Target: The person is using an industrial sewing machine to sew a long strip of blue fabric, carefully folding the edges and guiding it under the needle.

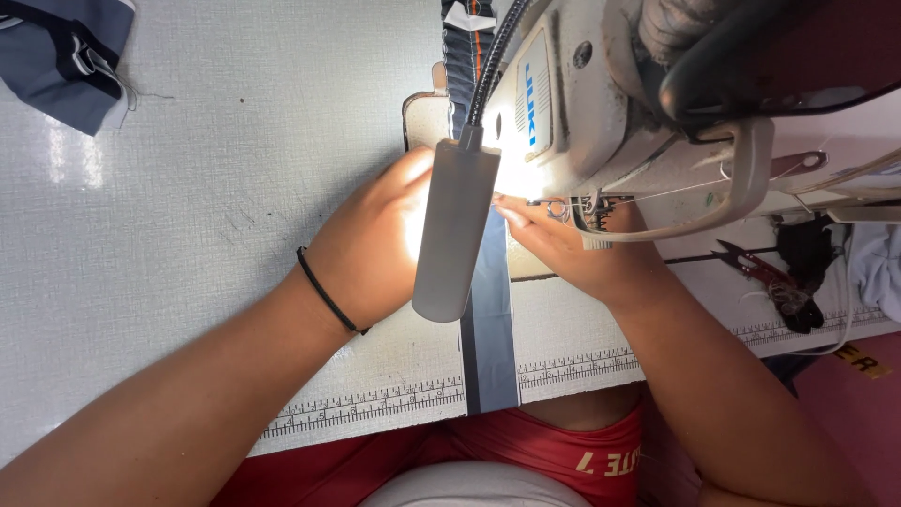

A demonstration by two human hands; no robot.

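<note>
A narrow grey-blue fabric strip (pixel 490 324) runs from the table's near edge up under the head of a white sewing machine (pixel 601 103). My left hand (pixel 371 239) lies flat on the table beside the strip, its fingers hidden behind a grey lamp (pixel 455 230) on a flexible neck. My right hand (pixel 572 244) rests on the other side, fingertips pressing the strip just in front of the needle area (pixel 577 208). A black band circles my left wrist.
Folded dark blue fabric (pixel 66 52) lies at the far left corner. Red-handled thread snips (pixel 760 268) lie to the right of the machine. A printed ruler (pixel 375 404) lines the table's near edge. The white tabletop (pixel 206 169) stretches left.
</note>
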